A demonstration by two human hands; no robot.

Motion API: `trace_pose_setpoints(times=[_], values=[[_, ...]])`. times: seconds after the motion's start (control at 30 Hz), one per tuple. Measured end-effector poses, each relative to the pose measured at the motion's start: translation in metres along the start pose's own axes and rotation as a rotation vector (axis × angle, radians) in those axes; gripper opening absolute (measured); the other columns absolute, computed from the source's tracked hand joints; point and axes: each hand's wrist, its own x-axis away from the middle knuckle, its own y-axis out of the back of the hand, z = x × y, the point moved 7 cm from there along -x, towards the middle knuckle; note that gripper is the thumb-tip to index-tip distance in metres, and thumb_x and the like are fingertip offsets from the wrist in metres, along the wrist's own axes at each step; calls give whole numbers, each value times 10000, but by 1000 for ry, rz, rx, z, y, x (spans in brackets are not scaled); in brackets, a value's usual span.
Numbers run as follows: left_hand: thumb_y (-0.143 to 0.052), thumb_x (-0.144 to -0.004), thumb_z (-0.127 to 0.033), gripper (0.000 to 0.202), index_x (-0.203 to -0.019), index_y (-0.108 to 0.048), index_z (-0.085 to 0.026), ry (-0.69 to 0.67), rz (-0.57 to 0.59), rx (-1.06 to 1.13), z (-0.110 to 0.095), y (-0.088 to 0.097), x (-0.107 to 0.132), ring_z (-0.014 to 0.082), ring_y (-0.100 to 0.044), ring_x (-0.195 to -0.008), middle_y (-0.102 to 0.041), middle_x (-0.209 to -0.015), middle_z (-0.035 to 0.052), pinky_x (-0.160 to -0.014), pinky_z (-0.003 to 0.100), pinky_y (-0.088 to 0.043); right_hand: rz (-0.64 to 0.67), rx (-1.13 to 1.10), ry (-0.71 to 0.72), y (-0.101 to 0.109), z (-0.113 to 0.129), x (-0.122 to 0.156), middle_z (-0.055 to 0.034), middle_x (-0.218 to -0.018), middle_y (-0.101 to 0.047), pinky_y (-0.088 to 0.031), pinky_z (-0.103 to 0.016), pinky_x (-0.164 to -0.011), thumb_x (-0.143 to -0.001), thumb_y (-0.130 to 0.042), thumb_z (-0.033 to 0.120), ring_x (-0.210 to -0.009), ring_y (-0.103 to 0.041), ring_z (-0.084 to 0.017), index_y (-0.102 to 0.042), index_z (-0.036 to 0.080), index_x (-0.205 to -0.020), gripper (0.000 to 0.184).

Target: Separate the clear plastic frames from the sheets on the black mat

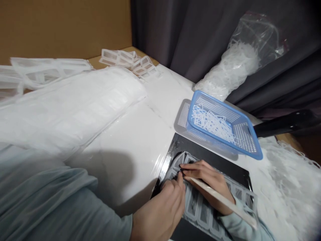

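Note:
A translucent plastic frame with several long rectangular openings [204, 211] lies on a black board [224, 159]. At the frame's far left corner, a curved strip of it stands raised. My left hand [164, 204] is closed at that corner, its fingers pressed together and the index fingertip at the plastic; the underside of its grip is hidden. My right hand [210, 182] is closed around a thin pale stick [225, 199] with a dark tip. That tip meets the frame right beside my left index finger.
Beyond the board, a blue mesh basket [224, 122] holds thin white strips and stands over a grey basket [180, 118]. A clear bag of white pieces [230, 67] leans behind. A large white plastic-wrapped bundle [82, 107] lies left, more frames [125, 60] at the back, loose white strips [291, 187] right.

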Motion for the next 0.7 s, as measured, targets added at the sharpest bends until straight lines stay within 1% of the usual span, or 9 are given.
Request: trace_pose_setpoints(times=[0.07,0.13,0.23,0.3,0.37,0.43,0.53,0.6,0.7], values=[[-659,-853,-462,336,-1107,-752,-262,9,-27,43,1,1,-1,261,-582,-974,-687,-1195,88,-879,412,-358,37,8,-11,-2,-3,4,-114,-1220,-707,-542,-363,-853,-958,-595,121,-981,-648,-207,-654,198,-1145,211],[-698,-823,-477,348,-1096,-759,-269,13,-33,64,1,1,-2,271,-580,-963,-698,-1177,91,-861,408,-352,60,15,-23,-4,-7,7,-107,-1262,-691,-539,-365,-857,-967,-585,142,-974,-633,-208,-644,209,-1175,226],[-679,-843,-496,349,-1123,-748,-299,20,22,47,-1,-2,-5,270,-572,-962,-697,-1184,83,-846,402,-341,58,10,-23,-5,-9,9,-106,-1267,-689,-543,-366,-836,-974,-568,148,-968,-623,-218,-632,215,-1208,252],[-652,-862,-520,353,-1134,-741,-315,13,62,20,-3,-5,-7,264,-564,-946,-695,-1193,76,-837,396,-331,44,16,-5,-5,-7,8,-107,-1251,-693,-544,-361,-827,-968,-567,123,-970,-621,-219,-623,212,-1225,278],[-647,-858,-545,368,-1127,-743,-314,6,60,7,-5,-6,-7,258,-557,-906,-698,-1187,76,-822,392,-324,35,43,11,-5,-4,7,-107,-1238,-696,-544,-352,-814,-959,-567,91,-955,-621,-211,-620,208,-1218,289],[-656,-841,-561,391,-1118,-747,-301,-6,50,8,-7,-8,-7,257,-553,-882,-690,-1207,86,-804,393,-324,24,88,29,-5,1,5,-108,-1224,-702,-544,-352,-794,-960,-567,94,-938,-627,-211,-623,207,-1202,273],[-687,-802,-584,445,-1128,-745,-286,-30,44,16,-9,-10,-7,272,-557,-910,-677,-1229,106,-800,399,-328,-3,162,41,-4,7,4,-110,-1209,-709,-545,-355,-766,-983,-541,131,-916,-641,-214,-631,205,-1193,240],[-681,-800,-598,484,-1166,-730,-285,-41,43,10,-9,-11,-7,283,-558,-941,-676,-1218,117,-805,404,-330,-49,212,35,0,10,4,-109,-1209,-709,-544,-351,-762,-985,-537,133,-895,-648,-205,-635,206,-1187,236],[-628,-837,-606,508,-1217,-703,-277,-61,51,-33,-8,-10,-8,291,-556,-974,-659,-1231,134,-804,411,-327,-137,339,13,15,12,6,-99,-1211,-712,-539,-343,-763,-970,-559,121,-892,-656,-200,-633,216,-1201,261]])
